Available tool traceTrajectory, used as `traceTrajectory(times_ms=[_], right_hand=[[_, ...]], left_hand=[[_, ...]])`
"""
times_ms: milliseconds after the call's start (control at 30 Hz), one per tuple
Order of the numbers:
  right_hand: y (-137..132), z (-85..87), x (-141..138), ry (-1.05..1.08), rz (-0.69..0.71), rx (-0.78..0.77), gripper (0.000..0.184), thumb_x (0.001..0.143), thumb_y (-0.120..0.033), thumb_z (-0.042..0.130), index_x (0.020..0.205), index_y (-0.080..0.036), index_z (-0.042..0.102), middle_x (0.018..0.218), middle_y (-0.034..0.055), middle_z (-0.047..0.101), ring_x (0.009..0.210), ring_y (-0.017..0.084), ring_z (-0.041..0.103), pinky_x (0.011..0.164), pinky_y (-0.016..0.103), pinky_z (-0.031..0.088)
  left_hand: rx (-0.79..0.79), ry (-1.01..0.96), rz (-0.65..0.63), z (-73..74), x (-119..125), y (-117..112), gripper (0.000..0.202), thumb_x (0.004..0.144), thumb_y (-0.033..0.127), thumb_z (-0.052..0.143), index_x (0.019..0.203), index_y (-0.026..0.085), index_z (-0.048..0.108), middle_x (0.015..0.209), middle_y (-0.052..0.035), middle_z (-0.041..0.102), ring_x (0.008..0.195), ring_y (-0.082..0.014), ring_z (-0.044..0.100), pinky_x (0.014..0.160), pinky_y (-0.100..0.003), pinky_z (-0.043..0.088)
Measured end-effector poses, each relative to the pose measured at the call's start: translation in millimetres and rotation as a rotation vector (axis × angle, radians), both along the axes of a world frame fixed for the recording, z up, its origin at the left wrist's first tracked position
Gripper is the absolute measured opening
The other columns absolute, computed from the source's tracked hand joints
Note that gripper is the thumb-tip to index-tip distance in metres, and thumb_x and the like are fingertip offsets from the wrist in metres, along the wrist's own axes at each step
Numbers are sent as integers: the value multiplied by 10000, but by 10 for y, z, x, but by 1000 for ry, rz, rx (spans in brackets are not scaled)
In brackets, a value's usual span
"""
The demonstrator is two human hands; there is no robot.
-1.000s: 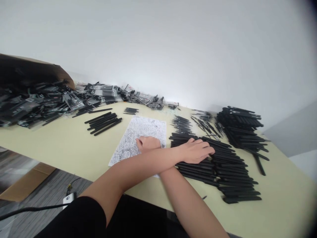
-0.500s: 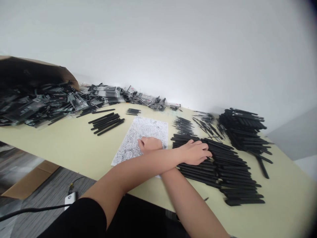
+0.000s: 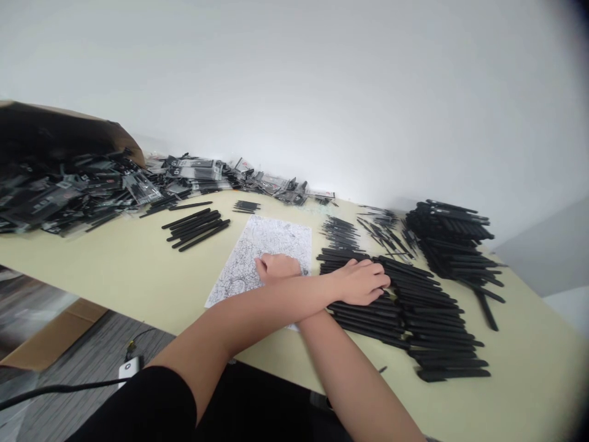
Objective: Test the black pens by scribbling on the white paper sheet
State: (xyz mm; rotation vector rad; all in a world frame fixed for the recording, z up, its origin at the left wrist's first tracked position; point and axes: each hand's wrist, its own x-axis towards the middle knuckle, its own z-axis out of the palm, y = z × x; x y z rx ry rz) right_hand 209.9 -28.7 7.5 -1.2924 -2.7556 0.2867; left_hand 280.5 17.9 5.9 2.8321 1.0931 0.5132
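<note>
My forearms cross, the left lying over the right. On the right, my left hand rests palm down on rows of slim black sticks, its fingers slightly bent and apart. My right hand is curled closed on a white sheet covered with dense black line drawing. Whatever its fingers may hold is hidden, and my left forearm covers part of the sheet. Behind my left hand lies a bundle of thinner, shorter black sticks.
An open cardboard box spills clear packets of black items at the left. More black sticks lie left of the sheet. A tall heap of them stands at the right. A white device with a cable is at the lower left.
The whole view has shifted very slightly. Both hands stay in the same places on the sticks and the sheet.
</note>
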Motion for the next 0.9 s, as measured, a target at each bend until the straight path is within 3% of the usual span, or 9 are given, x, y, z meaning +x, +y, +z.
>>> traceTrajectory(times_ms=[400,700,833,900], right_hand=[[-14,31,4,-15,5,-25,397,981,-442,344,983,-251,691,865,43,726,743,197,664,638,295,438],[-24,43,13,5,10,-8,383,975,-428,366,936,-222,687,821,49,721,685,177,643,569,273,362],[-28,16,3,18,8,23,386,970,-427,371,924,-213,688,811,65,719,673,185,644,563,266,351],[-21,5,-4,19,12,31,384,970,-407,370,929,-198,689,814,83,716,674,198,644,563,271,350]], left_hand=[[2,-11,19,-14,8,1,256,967,284,350,1014,162,569,1130,-110,564,1026,-235,517,735,-360,418],[25,-67,61,16,9,5,271,991,271,311,1019,164,558,1110,-111,577,1004,-231,529,764,-362,393],[40,-178,73,100,-63,7,261,996,276,330,994,168,567,1077,-107,598,989,-226,540,798,-367,394],[57,-340,87,177,-148,0,251,994,270,342,981,162,568,1035,-106,609,958,-215,546,823,-368,403]])
